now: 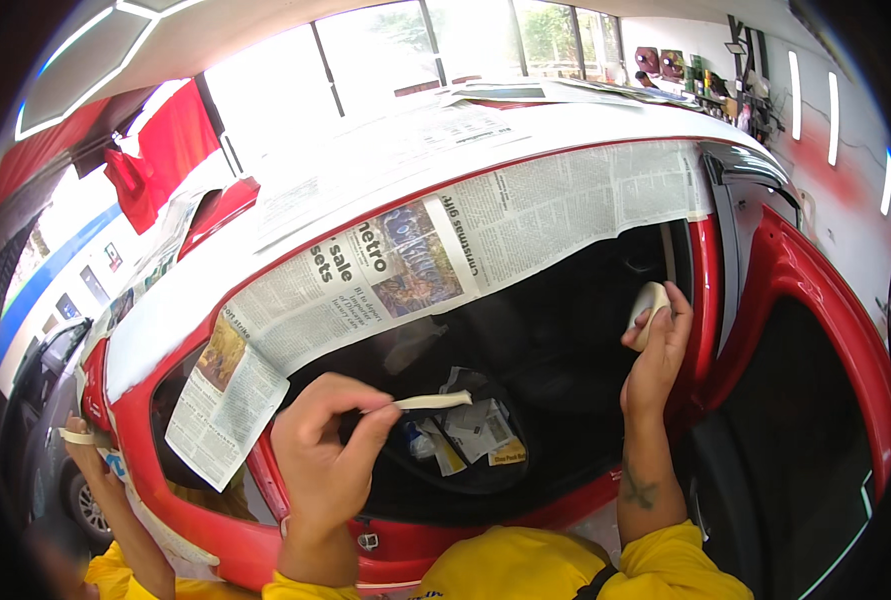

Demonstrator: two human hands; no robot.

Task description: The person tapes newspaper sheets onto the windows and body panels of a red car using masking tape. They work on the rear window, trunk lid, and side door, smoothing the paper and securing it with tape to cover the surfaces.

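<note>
My left hand point(327, 450) is closed in a pinch on a short torn strip of cream masking tape point(435, 401), which sticks out to the right from my fingertips. Up and to the right, my right hand point(663, 345) grips a roll of masking tape point(647, 308) near the rear of the door opening. Both hands are in front of a red car point(702, 290) with a white roof point(365, 170). Newspaper sheets point(525, 220) hang along the upper edge of the opening. One newspaper flap point(227, 400) droops beyond my left hand.
An open red door point(835, 270) swings out on the right. At the far left, a co-worker's hand point(87, 460) holds a tape piece beside the car. Inside the dark opening lie papers and packets point(475, 430). A dark car point(50, 400) stands behind on the left.
</note>
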